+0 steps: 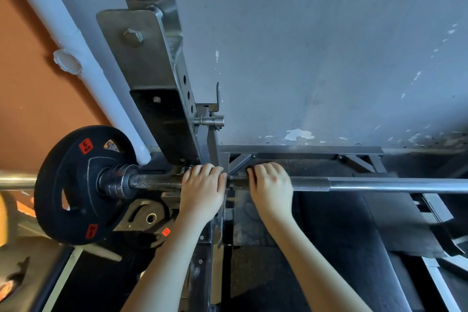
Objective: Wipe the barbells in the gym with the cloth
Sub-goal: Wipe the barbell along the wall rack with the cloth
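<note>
The barbell [379, 184] lies across the rack [162, 99], with a black weight plate [83, 185] on its left end. The left hand [202, 186] and right hand [271, 182] both curl over the shaft, close together. A dark scrap at the right fingertips may be the cloth [250, 171], though this cannot be told. Wiping appears to be near the plate end, and the long shaft to the right is probably left to do.

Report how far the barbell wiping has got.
Done: nothing looks visibly wiped. In hand: left hand and right hand grip the barbell by the rack upright; something dark, possibly the cloth, under the right fingers. Left: the shaft rightward, the plate end.
</note>
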Available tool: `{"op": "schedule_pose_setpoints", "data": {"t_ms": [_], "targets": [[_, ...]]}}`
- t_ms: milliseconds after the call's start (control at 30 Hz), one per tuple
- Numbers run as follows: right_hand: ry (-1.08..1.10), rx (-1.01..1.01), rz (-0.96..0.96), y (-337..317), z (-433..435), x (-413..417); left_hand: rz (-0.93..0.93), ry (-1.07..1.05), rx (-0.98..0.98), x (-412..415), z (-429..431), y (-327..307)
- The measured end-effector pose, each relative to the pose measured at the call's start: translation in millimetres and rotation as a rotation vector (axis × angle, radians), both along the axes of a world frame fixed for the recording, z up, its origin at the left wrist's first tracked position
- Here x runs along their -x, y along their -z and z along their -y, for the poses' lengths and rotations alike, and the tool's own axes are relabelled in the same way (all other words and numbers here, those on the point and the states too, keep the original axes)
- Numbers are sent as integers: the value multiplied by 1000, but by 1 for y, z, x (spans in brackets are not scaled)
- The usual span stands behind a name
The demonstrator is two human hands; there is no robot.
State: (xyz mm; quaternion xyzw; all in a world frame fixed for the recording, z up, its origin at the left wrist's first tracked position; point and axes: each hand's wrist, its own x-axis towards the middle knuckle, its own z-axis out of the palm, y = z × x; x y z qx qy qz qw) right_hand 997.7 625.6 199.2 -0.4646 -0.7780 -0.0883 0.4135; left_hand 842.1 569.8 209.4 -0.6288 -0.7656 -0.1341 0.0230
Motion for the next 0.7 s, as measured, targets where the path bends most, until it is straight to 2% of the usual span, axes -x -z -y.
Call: {"op": "schedule_pose_setpoints", "data": {"t_ms": [100,233,300,367,467,533,600,700], "targets": [[-58,19,124,-4,-8,-20,-1,15,32,0,0,-1],[177,17,40,-3,-21,-112,-19,1,11,-1,0,-1],[211,33,6,1,-21,-111,-33,-11,24,-2,0,-1],[136,50,-15,0,-17,-75,-45,-11,38,-3,0,-2],[-7,61,80,-2,-8,-40,-61,-10,23,-4,-1,-2],[-40,71,140,-4,-14,-61,-80,-4,29,-3,-1,-1],[29,74,139,-3,-21,-98,-103,8,60,-2,-2,0],[169,76,33,3,-24,-122,-118,-7,59,-1,-3,0]]}}
